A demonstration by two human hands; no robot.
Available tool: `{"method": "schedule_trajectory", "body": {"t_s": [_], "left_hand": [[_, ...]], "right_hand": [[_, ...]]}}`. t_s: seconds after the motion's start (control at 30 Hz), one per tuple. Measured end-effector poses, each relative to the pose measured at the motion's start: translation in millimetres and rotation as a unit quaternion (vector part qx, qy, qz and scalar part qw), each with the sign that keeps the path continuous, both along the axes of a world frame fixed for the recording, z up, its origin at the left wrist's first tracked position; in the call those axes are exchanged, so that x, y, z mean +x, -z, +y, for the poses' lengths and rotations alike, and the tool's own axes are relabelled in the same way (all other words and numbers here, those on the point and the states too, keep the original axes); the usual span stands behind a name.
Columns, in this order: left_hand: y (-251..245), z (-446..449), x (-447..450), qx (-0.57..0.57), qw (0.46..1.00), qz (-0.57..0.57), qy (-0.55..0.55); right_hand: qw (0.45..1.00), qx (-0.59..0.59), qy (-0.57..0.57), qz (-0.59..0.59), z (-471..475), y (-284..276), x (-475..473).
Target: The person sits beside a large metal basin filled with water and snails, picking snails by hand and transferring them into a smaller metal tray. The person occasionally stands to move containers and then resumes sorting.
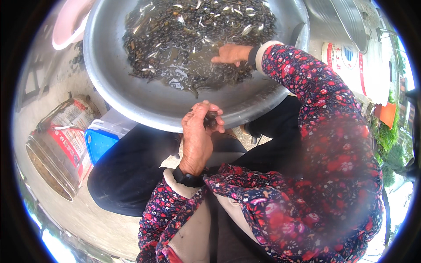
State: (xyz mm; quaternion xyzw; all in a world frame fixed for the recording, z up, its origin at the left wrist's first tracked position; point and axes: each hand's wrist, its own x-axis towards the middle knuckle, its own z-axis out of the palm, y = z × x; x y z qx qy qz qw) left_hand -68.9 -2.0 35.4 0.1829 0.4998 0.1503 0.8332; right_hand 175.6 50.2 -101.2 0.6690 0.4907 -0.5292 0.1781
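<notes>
A wide metal basin (138, 98) lies before me, its near rim at my knees. Muddy water in it holds a mass of dark snails (187, 19), plant bits and small silvery fish (246, 30). My left hand (200, 125) is palm up at the near rim, its fingers curled around a few dark snails (210, 121). Over the murky water right of the middle, my right hand (232, 55) points down with bent fingers, its fingertips at the water's surface. Whether it pinches anything is too small to tell.
Left of my knee are a blue-edged plastic container (100, 143) and a tipped, dirty bucket (54, 157). A pink basin (67, 26) is at the upper left. On the right stand a white bucket (371, 72), a metal vessel (342, 23) and an orange pot (385, 114).
</notes>
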Motion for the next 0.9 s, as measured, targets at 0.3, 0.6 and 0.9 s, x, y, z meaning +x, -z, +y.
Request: {"method": "schedule_trajectory", "body": {"t_s": [0.3,0.6,0.9], "left_hand": [[0.7,7.1,-2.5,-0.017,1.000,-0.006,-0.006],[3.6,11.4,-6.5,-0.025,1.000,-0.007,-0.011],[4.1,10.7,-5.3,-0.041,0.999,-0.004,-0.006]], "right_hand": [[0.960,-0.072,0.131,0.237,28.4,14.3,-73.8],[0.902,-0.117,0.182,0.375,34.4,45.3,-92.3],[0.861,-0.200,0.199,0.424,26.8,28.1,-99.2]]}}
